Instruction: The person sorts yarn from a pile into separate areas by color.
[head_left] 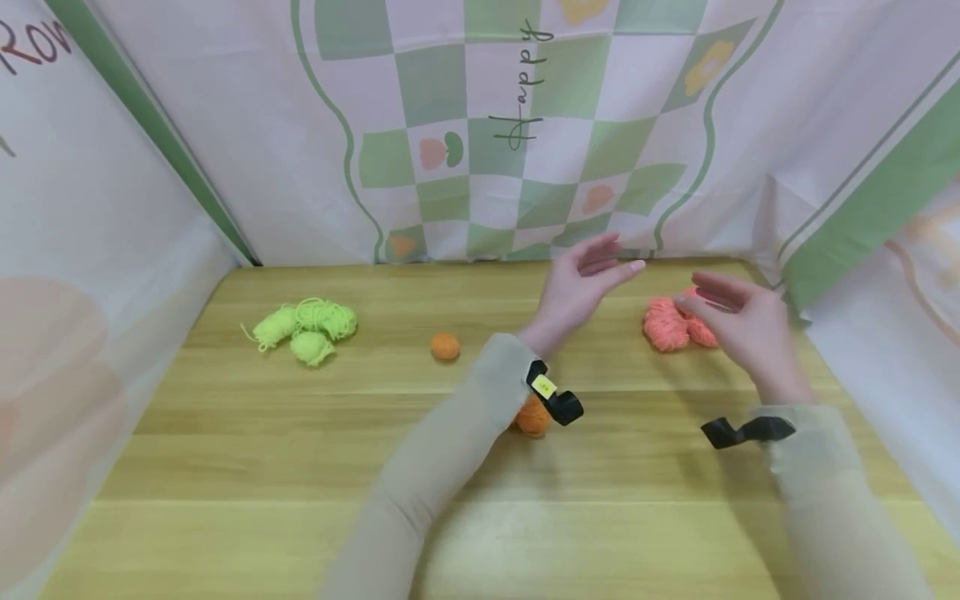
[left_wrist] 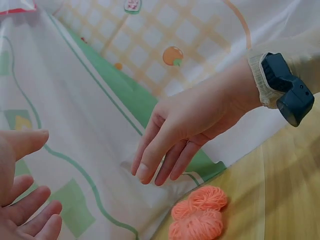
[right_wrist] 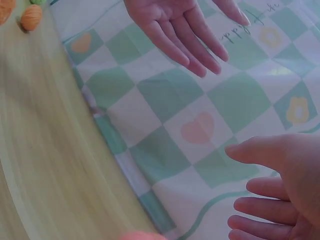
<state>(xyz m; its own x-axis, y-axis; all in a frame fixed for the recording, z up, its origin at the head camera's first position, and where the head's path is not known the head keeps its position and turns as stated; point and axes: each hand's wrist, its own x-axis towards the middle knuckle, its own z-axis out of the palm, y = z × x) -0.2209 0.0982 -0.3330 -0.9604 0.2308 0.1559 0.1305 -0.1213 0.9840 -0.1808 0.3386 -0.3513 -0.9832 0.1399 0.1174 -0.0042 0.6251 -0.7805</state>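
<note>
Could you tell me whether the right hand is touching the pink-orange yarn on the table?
Apart. The left wrist view shows the right hand open above the pink-orange yarn, with cloth visible between the fingertips and it.

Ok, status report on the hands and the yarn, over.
Left hand open, holding nothing. Right hand open, over the salmon yarn bundle, contact unclear. Nothing between hands and yarn.

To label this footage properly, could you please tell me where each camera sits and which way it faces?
Head: above, looking forward and down at the table; both forearms, left hand, right hand show.
Left wrist: faces the right hand above salmon yarn; left fingers at the edge.
Right wrist: faces the left hand against the backdrop.
Head and left wrist share the salmon yarn.
</note>
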